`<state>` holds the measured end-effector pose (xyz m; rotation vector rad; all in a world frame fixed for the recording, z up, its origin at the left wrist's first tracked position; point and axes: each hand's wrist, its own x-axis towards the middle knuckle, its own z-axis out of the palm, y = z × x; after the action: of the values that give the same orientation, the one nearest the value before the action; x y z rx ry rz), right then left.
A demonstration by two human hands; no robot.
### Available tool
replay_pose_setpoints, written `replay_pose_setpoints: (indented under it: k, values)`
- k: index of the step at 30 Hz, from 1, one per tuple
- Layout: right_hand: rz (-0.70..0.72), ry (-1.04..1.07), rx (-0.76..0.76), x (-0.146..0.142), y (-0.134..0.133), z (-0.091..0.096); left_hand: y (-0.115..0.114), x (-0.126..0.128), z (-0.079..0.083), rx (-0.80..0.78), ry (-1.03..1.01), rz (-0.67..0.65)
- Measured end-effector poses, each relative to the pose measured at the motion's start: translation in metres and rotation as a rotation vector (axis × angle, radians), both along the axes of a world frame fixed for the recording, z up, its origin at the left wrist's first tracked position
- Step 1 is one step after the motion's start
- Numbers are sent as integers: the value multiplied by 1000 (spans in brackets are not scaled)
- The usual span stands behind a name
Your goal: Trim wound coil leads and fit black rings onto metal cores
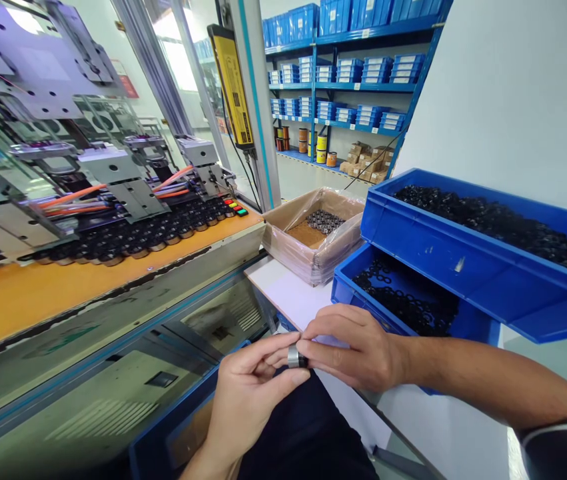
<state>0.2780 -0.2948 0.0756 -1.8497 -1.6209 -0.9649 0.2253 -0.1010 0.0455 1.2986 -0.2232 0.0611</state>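
Observation:
A small metal ring-shaped part (294, 357) with a dark band is held between both hands, low in the middle of the view. My left hand (248, 393) pinches it from the left with thumb and fingers. From the right, my right hand (358, 347) closes its fingertips on the same part. Just behind my right hand sits a lower blue bin (348, 288) of black rubber rings. An upper blue bin (468, 260) full of black parts rests above it.
A cardboard box (288, 243) lined with plastic holds small metal parts. To the left stands a machine with an orange bed (38, 293) and a row of dark fixtures (128, 240). Blue shelving (343, 87) with bins stands at the back.

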Motion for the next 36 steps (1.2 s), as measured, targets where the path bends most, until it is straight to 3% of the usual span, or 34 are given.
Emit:
replay_pose_setpoints:
  k: [12, 17, 21, 24, 27, 29, 32, 34, 36]
  values:
    - [-4, 80, 27, -2, 2, -4, 0, 4, -8, -90, 80, -75]
    - [-26, -97, 48, -2, 1, -4, -24, -5, -9, -179, 21, 133]
    - [13, 23, 106, -4, -1, -2, -23, -8, -9, 32, -248, 361]
    - [64, 123, 124, -6, 0, -2, -11, -6, -5, 301, -507, 373]
    - [97, 170, 134, -8, 6, -5, -3, -4, -2, 452, -678, 364]
    - [81, 206, 114, -8, 9, -7, -3, -3, -2, 477, -699, 392]
    - [24, 183, -31, 1, -1, 1, -2, -4, -4, 469, -638, 415]
    - [-70, 70, -140, 16, -27, 19, 2, -6, -6, 462, -580, 412]
    - [-258, -38, -187, 39, -62, 44, 7, -8, -6, 445, -527, 418]
